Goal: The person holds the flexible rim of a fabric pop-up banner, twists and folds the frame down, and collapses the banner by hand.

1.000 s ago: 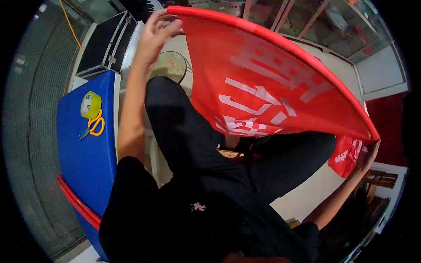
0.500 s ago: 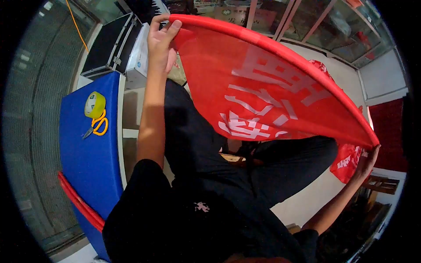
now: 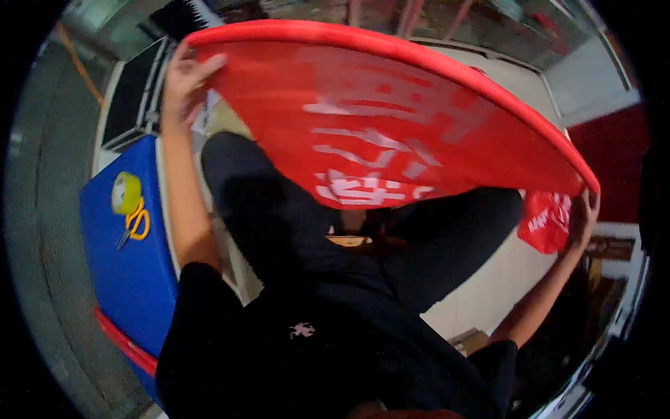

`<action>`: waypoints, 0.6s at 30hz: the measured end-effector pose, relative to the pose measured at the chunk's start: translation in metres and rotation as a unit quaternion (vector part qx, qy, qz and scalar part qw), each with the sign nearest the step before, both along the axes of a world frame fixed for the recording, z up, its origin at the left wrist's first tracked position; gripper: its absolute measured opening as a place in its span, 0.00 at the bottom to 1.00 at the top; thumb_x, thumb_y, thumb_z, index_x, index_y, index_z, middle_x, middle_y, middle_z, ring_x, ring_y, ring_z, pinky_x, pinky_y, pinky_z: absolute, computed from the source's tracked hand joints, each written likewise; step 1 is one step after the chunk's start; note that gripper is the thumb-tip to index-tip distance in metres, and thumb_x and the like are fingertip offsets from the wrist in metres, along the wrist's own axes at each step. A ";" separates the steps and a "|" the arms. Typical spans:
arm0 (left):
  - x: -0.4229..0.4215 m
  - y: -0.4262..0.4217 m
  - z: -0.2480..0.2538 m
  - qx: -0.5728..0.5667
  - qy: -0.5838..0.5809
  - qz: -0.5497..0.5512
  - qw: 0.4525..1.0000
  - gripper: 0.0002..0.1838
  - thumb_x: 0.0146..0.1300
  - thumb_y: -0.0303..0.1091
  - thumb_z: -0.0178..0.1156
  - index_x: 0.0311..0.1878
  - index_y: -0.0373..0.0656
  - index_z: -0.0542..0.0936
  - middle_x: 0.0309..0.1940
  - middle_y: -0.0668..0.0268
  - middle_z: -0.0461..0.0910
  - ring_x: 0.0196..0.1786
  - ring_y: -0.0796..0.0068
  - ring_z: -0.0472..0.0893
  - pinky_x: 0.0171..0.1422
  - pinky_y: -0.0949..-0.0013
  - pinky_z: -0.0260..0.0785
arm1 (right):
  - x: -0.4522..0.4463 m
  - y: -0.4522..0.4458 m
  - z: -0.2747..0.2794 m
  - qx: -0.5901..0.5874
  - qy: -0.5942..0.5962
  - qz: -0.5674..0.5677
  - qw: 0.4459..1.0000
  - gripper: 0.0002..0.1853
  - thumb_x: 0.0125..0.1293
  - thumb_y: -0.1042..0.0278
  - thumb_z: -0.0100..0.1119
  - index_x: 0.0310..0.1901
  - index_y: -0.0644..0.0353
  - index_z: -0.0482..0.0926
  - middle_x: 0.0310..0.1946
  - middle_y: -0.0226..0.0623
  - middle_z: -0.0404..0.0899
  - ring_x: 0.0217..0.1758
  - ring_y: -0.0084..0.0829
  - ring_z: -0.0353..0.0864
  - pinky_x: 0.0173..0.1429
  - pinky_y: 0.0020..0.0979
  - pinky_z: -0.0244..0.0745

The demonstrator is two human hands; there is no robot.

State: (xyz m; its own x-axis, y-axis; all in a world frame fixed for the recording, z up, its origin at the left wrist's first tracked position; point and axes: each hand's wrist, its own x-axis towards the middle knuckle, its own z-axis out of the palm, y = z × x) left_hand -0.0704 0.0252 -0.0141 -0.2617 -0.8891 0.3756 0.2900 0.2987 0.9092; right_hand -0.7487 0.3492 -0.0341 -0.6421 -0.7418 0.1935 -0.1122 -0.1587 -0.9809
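Note:
A red banner (image 3: 272, 119) with pale printed characters is stretched in front of me, its rolled top edge bowed upward in an arc. At the upper left, my left hand (image 3: 187, 84) is closed round one end of that rolled edge, thumb in front. My right hand (image 3: 587, 209) grips the other end at the far right, fingers partly hidden by the cloth. The lower part of the banner hangs down to my knees. Below my right hand lies a further piece of red cloth (image 3: 548, 223) with white lettering.
To my left, a blue-topped surface (image 3: 132, 272) bears a yellow tape roll (image 3: 126, 193) and orange-handled scissors (image 3: 138, 222). Red rods (image 3: 125, 342) lie at its near end. A black case (image 3: 132, 98) stands behind, and glass-fronted cabinets (image 3: 516, 28) line the back.
My left hand has moved left and slightly down with its end of the banner; my right hand has risen. The whole view has also shifted.

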 end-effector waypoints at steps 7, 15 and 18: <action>0.020 -0.030 -0.005 0.074 0.109 0.045 0.990 0.17 0.59 0.24 0.59 0.52 0.41 0.73 0.48 0.61 0.78 0.52 0.70 0.76 0.60 0.63 0.67 | 0.019 0.000 0.028 -0.035 0.031 0.069 0.997 0.27 0.54 0.79 0.59 0.58 0.62 0.65 0.42 0.29 0.72 0.39 0.20 0.71 0.42 0.22 0.66; 0.053 -0.064 -0.007 0.080 0.049 0.036 0.995 0.15 0.59 0.22 0.59 0.49 0.42 0.75 0.48 0.62 0.78 0.50 0.70 0.77 0.59 0.65 0.68 | 0.026 -0.018 0.048 -0.048 -0.001 0.113 0.992 0.26 0.58 0.76 0.58 0.59 0.66 0.65 0.52 0.36 0.73 0.51 0.27 0.74 0.56 0.26 0.68; 0.049 -0.059 -0.004 0.052 0.015 0.021 0.998 0.19 0.58 0.23 0.60 0.54 0.42 0.72 0.49 0.61 0.77 0.52 0.69 0.76 0.60 0.63 0.67 | 0.025 -0.024 0.052 -0.067 0.010 0.087 0.994 0.18 0.64 0.72 0.55 0.54 0.64 0.70 0.51 0.37 0.74 0.56 0.29 0.72 0.62 0.33 0.64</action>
